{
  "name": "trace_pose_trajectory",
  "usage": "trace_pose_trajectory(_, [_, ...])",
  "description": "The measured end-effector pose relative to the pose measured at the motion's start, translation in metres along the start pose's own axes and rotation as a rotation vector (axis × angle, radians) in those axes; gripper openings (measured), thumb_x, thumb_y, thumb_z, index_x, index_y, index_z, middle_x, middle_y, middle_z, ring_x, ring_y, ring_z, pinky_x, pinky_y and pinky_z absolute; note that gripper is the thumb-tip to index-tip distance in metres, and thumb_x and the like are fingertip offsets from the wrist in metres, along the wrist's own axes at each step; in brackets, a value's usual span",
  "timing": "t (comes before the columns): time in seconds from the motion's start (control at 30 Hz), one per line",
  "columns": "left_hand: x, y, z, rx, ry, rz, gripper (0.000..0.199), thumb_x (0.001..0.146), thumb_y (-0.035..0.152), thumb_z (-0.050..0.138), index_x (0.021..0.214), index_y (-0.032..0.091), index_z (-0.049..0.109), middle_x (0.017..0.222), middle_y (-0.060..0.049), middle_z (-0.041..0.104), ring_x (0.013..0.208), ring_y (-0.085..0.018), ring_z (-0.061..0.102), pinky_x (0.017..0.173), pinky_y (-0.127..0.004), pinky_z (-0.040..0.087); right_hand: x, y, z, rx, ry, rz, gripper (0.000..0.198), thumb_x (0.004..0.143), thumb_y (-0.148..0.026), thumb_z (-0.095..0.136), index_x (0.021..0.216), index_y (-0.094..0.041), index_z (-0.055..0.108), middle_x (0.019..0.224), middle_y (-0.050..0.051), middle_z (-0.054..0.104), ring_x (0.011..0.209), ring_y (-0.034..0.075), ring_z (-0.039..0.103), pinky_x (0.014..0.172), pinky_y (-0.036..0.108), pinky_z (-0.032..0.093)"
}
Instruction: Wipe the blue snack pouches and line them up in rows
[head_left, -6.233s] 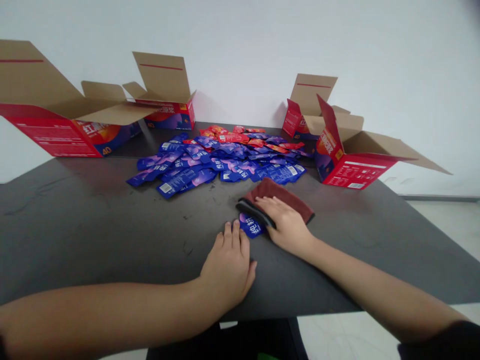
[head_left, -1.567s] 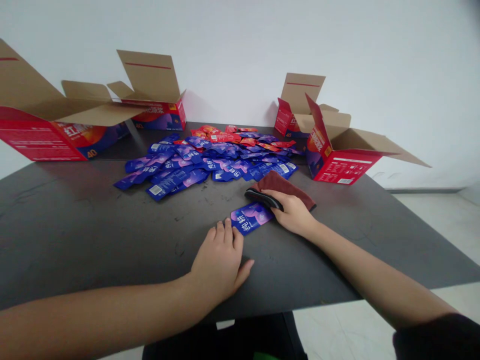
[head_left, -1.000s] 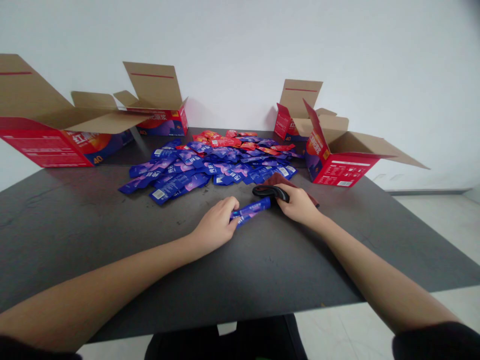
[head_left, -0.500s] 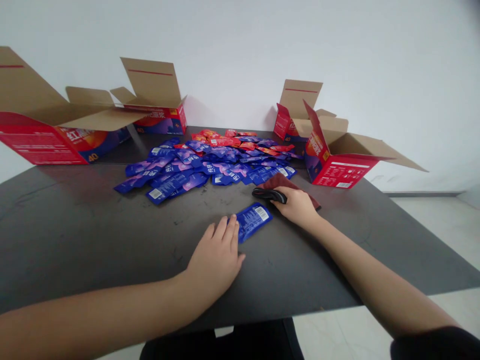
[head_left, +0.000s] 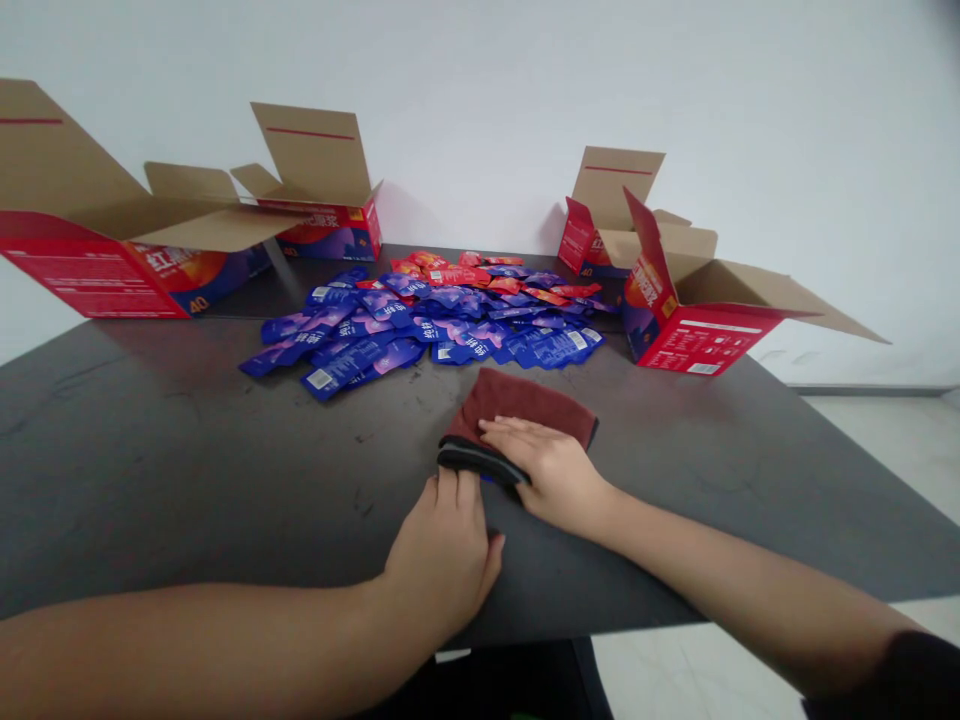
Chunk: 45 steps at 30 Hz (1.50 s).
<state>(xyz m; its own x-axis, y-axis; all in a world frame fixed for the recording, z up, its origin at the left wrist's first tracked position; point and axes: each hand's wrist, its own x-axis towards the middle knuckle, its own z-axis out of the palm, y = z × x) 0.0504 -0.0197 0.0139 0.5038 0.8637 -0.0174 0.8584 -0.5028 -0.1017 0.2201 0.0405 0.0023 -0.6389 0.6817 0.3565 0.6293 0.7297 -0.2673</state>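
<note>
My right hand [head_left: 559, 468] grips a folded brown cloth [head_left: 525, 395] with a dark edge, fingers spread over its top and thumb side hidden. Beneath the cloth lies a blue pouch, nearly covered; only a thin blue sliver [head_left: 487, 479] shows between my hands. My left hand [head_left: 444, 560] is on the table just in front, its fingers together and their tips tucked under the cloth's dark edge, where the pouch is held down. The left thumb points right, apart from the fingers.
Blue pouches [head_left: 364, 365] and red pouches [head_left: 450, 275] lie heaped at the back middle of the dark table [head_left: 300, 500]. Opened red cartons flank them: a large left one [head_left: 97, 275], a back left one [head_left: 330, 230], a back right one [head_left: 581, 235] and a right one [head_left: 697, 340].
My right hand has brought the cloth left and nearer, over the blue pouch that lay in plain view. My left hand stays by the pouch, its fingertips now hidden.
</note>
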Motion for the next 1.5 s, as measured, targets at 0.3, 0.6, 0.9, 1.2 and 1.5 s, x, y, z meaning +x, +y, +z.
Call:
trace_pose_trajectory(0.3, [0.001,0.0,0.001,-0.008,-0.063,-0.029,0.057,0.085,0.029,0.043,0.127,-0.007,0.051,0.129,-0.031,0.052,0.119,-0.039,0.051,0.096,-0.046,0.044,-0.005,0.003,-0.006,0.032,-0.052,-0.007,0.058,0.072,-0.006,0.047,0.128,-0.018,0.056,0.136,0.007,0.053,0.128,0.022,0.046,0.111,0.042,0.035])
trace_pose_trajectory(0.6, [0.001,-0.002,-0.003,-0.01,-0.026,0.029,0.051,0.086,0.031,0.041,0.12,-0.001,0.06,0.124,-0.027,0.056,0.115,-0.038,0.051,0.093,-0.048,0.043,-0.001,-0.003,0.002,-0.006,-0.026,-0.018,0.056,0.075,-0.008,0.048,0.131,-0.014,0.052,0.138,0.011,0.052,0.13,0.022,0.044,0.112,0.041,0.034])
trace_pose_trajectory(0.9, [0.003,-0.001,-0.005,-0.015,-0.085,0.032,0.053,0.087,0.027,0.039,0.129,-0.003,0.052,0.13,-0.028,0.051,0.119,-0.039,0.049,0.09,-0.046,0.046,-0.002,0.007,-0.002,-0.025,0.005,0.055,0.057,0.074,-0.007,0.045,0.131,-0.012,0.053,0.137,0.01,0.052,0.13,0.023,0.044,0.112,0.041,0.034])
trace_pose_trajectory(1.2, [0.001,-0.001,-0.003,0.001,-0.078,0.003,0.059,0.087,0.03,0.039,0.133,-0.007,0.045,0.137,-0.031,0.044,0.124,-0.041,0.046,0.091,-0.045,0.046,0.001,0.006,-0.005,-0.073,-0.007,0.078,0.055,0.072,-0.008,0.049,0.127,-0.009,0.056,0.133,0.014,0.055,0.126,0.025,0.048,0.11,0.042,0.035])
trace_pose_trajectory(1.5, [0.002,-0.001,0.0,-0.011,-0.083,-0.07,0.065,0.087,0.034,0.043,0.138,-0.006,0.038,0.141,-0.032,0.038,0.127,-0.041,0.042,0.096,-0.046,0.043,0.002,0.015,-0.007,-0.1,0.074,0.271,0.049,0.076,-0.009,0.048,0.124,-0.012,0.059,0.127,0.012,0.061,0.119,0.023,0.056,0.107,0.038,0.04])
